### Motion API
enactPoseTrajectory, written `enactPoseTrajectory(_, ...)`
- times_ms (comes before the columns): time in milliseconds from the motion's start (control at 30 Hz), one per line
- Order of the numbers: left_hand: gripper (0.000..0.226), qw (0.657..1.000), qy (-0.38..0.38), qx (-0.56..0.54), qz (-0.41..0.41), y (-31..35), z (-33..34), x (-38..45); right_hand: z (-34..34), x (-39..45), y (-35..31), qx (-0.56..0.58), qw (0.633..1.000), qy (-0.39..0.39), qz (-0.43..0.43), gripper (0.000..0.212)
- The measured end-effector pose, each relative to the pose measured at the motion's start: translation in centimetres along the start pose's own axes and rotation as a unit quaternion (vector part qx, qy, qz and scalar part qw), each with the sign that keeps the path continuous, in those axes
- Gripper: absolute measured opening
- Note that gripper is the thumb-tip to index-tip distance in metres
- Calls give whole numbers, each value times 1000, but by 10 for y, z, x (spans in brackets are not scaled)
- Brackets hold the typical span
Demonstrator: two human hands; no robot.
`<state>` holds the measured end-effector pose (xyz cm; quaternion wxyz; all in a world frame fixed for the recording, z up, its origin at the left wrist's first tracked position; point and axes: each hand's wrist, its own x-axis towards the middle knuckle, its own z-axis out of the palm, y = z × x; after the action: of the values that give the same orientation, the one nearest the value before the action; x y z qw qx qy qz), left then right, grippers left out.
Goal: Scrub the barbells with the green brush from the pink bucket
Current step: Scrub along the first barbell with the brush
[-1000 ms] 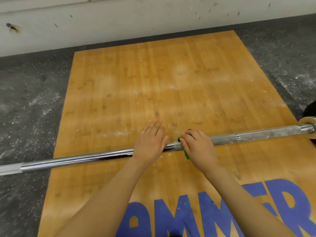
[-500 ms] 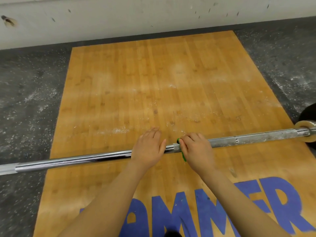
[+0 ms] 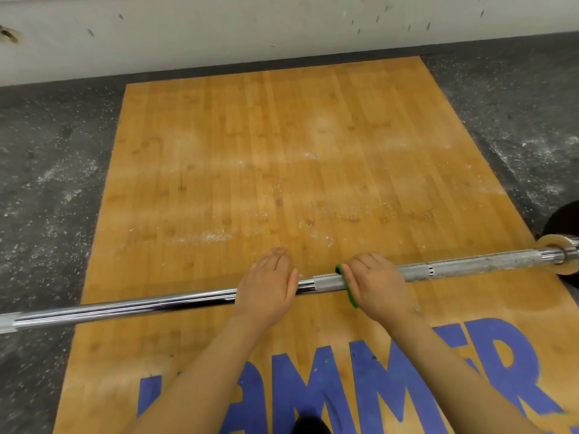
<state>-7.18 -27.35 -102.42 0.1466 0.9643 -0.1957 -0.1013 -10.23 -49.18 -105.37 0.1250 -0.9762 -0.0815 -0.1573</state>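
— Brush? 
— Green brush (image 3: pixel 347 289) clamped in right hand (image 3: pixel 377 285), pressed on barbell (image 3: pixel 175 303), crossing it.
— Bar's axis? 
— Left to right across wooden platform (image 3: pixel 282 151). Left hand (image 3: pixel 266 289) flat on top, fingers straight.

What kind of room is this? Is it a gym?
Most likely a gym's weightlifting area. A long steel barbell lies across a wooden lifting platform with big blue letters, set in dark rubber flooring dusted with white powder, probably chalk.
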Motion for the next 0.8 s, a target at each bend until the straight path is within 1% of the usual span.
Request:
enactPoseTrajectory(100, 70, 1000, 1, -2, -3, 3, 0, -5, -6, -5, 7, -1, 1000, 7, 1, 48)
enactPoseTrajectory(167, 66, 1000, -2, 3, -5, 5, 0, -7, -4, -2, -2, -3, 1000, 4, 8, 52)
enactPoseTrajectory(233, 59, 1000, -8, 7, -10, 4, 1, -7, 2, 3, -18, -4, 1000, 2, -4, 48)
enactPoseTrajectory(300, 66, 1000, -7, 2, -11, 4, 1, -6, 8, 7, -33, -8, 1000, 2, -18, 41)
enactPoseTrajectory(367, 69, 1000, -2, -2, -7, 4, 0, -6, 9, 11, -40, -8, 1000, -4, -21, 40)
enactPoseTrajectory(500, 48, 1000, -12, 6, -8, 2, -3, -5, 2, 4, -22, -4, 1000, -5, -14, 44)
enactPoseTrajectory(567, 47, 1000, -14, 4, -10, 3, -5, -5, -5, 0, -6, -3, 1000, 1, 0, 48)
enactPoseTrajectory(633, 48, 1000, -14, 8, -10, 3, -5, -5, -10, -3, 5, -6, 1000, 2, 3, 46)
enactPoseTrajectory(800, 49, 1000, -18, 15, -9, 5, -5, -7, -10, -2, 2, -17, 1000, -3, 19, 43)
